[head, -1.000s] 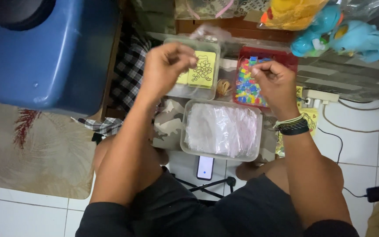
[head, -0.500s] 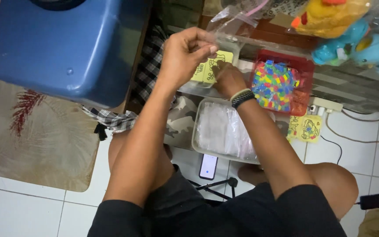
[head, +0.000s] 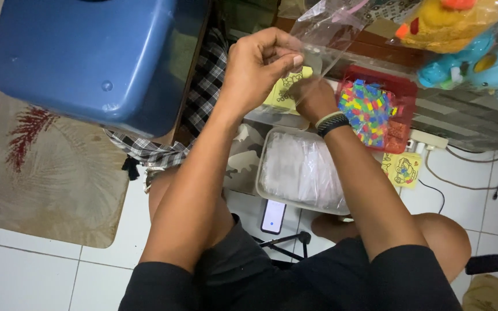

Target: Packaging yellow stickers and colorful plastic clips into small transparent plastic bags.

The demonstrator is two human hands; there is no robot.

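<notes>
In the head view, the left hand (head: 260,69) pinched the mouth of a small clear plastic bag (head: 327,31), raised above the floor. The right hand (head: 312,98), with a dark woven wristband (head: 332,122), had its fingers pushed inside the bag; whether they gripped anything could not be told. A second earlier that hand hovered over the red tray of coloured plastic pieces (head: 376,106), apart from the left. Below the hands sat a yellow printed card (head: 286,92), and nearer the person a pale tray of clear bags (head: 301,170).
</notes>
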